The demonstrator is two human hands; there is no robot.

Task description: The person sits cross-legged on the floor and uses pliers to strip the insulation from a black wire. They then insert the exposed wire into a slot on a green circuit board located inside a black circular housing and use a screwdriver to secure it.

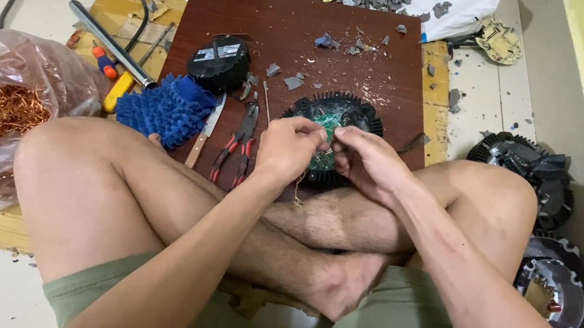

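On the dark-red wooden board (pixel 283 20), against the crossed shins, lay the round black finned motor housing (pixel 334 112), steadied there while the left hand (pixel 287 148) and right hand (pixel 369 164) pinched its green-lit windings.

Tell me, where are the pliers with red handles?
The red-handled pliers lie on the brown wooden board, just left of the left hand, beside a knife and a fuzzy blue cloth.
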